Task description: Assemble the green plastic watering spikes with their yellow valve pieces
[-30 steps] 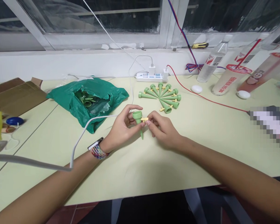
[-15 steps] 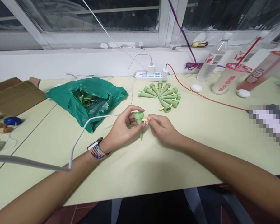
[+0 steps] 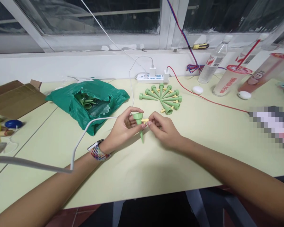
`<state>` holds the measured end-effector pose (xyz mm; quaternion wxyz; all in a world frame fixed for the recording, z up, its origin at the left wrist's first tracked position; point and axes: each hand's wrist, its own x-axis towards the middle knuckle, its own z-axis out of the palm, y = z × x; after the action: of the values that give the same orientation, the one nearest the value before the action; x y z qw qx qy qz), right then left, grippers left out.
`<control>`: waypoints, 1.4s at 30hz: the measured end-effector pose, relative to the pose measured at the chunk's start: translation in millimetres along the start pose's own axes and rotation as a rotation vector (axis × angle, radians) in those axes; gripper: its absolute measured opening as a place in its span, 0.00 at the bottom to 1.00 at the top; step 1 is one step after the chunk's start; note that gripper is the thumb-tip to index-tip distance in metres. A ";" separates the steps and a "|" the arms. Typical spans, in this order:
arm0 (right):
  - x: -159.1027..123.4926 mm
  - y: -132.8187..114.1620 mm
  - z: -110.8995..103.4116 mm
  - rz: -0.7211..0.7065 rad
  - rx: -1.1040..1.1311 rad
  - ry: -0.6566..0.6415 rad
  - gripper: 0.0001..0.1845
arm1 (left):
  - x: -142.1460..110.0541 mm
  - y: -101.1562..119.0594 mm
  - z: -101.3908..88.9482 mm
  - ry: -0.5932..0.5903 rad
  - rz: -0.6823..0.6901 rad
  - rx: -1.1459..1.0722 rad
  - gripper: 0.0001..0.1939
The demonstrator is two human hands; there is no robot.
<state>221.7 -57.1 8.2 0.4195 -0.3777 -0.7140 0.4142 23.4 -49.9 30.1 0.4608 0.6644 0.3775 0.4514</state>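
My left hand (image 3: 129, 124) grips a green plant watering spike (image 3: 138, 118) between thumb and fingers, its wide cap up and its thin tip pointing down. A small yellow valve (image 3: 144, 120) sticks out of the spike's side toward the right. At the outer end of that valve, my right hand (image 3: 164, 127) has thumb and index finger closed on it; the fingertips partly cover the end. Beyond the hands, several like spikes (image 3: 169, 110) with yellow valves lie in a fan, tips together. A torn green plastic bag (image 3: 61, 94) at the left holds more green parts.
A white power strip (image 3: 142, 78) with chargers stands by the wall. A red cable (image 3: 210, 100) runs right. Bottle (image 3: 210, 67), drink cup (image 3: 230, 82) and white egg-shaped objects (image 3: 197, 90) are at right. Cardboard (image 3: 19, 101) lies left; a grey cable (image 3: 72, 157) crosses above my left forearm.
The spike has shifted slightly left and tilted a little in my left hand. My right fingers have opened slightly and moved along the valve, so more of it shows.
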 end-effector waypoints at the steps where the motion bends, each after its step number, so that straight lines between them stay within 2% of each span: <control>1: 0.1 0.2 -0.7 -0.024 -0.032 -0.003 0.10 | 0.1 0.6 -0.3 -0.003 -0.010 -0.011 0.21; 7: 0.4 -0.4 -2.1 -0.048 -0.132 -0.040 0.12 | -0.8 1.5 -0.3 -0.024 -0.028 -0.033 0.21; 12: 0.2 0.5 -1.9 -0.028 -0.111 -0.037 0.13 | -0.1 -1.0 0.0 -0.020 -0.019 -0.032 0.22; 16: 1.2 1.0 -0.4 0.041 0.020 -0.059 0.15 | -0.4 -4.9 0.4 0.012 0.039 0.042 0.22; 21: 3.4 -3.7 4.5 0.187 0.354 -0.108 0.17 | -4.9 -2.9 2.8 0.100 0.173 0.222 0.19; 23: 2.6 -6.9 4.6 0.202 0.383 -0.136 0.17 | -6.0 -0.2 3.3 0.119 0.183 0.234 0.19; 25: 0.6 -9.6 2.3 0.133 0.213 -0.101 0.17 | -6.1 1.7 2.9 0.080 0.114 0.155 0.19; 29: -2.1 -9.6 -6.0 -0.147 -0.333 0.004 0.11 | -5.3 1.5 1.4 -0.072 -0.120 -0.165 0.20; 32: -2.0 -6.1 -9.7 -0.253 -0.460 -0.004 0.11 | -5.7 1.1 1.8 -0.117 -0.168 -0.270 0.20; 34: -1.9 -4.8 -8.8 -0.233 -0.389 -0.033 0.12 | -6.6 1.4 3.0 -0.110 -0.125 -0.206 0.19; 36: -1.5 -6.1 -5.3 -0.139 -0.217 -0.046 0.14 | -8.4 1.3 4.1 -0.048 -0.035 -0.050 0.18; 39: 0.3 -12.3 0.8 0.111 0.188 -0.094 0.17 | -12.6 -0.4 4.5 0.099 0.178 0.252 0.17; 41: 1.6 -16.8 2.3 0.271 0.415 -0.201 0.18 | -14.9 0.0 4.0 0.150 0.303 0.389 0.18; 42: 1.9 -18.3 1.8 0.310 0.460 -0.247 0.18 | -15.4 1.5 3.7 0.160 0.324 0.410 0.18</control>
<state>215.9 -62.8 24.8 0.3359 -0.3242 -0.5810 0.6667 22.3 -65.5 27.0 0.2072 0.7579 0.3849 0.4843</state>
